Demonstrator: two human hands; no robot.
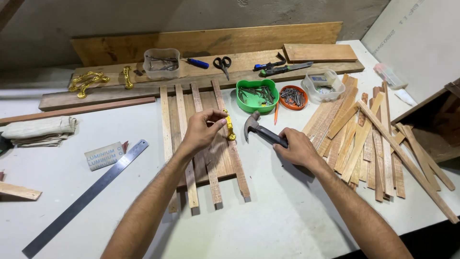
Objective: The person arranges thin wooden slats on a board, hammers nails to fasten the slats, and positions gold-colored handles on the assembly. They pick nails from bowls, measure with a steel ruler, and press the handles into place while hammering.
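My left hand (200, 129) pinches a gold-coloured handle (230, 125) and holds it against a small wooden panel (205, 144) made of a board with several thin slats across it. My right hand (296, 147) grips a claw hammer (258, 128), its dark head raised just right of the handle and the panel. Both forearms reach in from the bottom of the view over a white table (282, 216).
A green bowl (257, 95) and an orange dish (293, 97) hold nails. A pile of wooden strips (373, 139) lies at the right. A steel ruler (86, 196) lies at the left. Scissors (222, 64), clear tubs, more gold handles (88, 80) and planks sit at the back.
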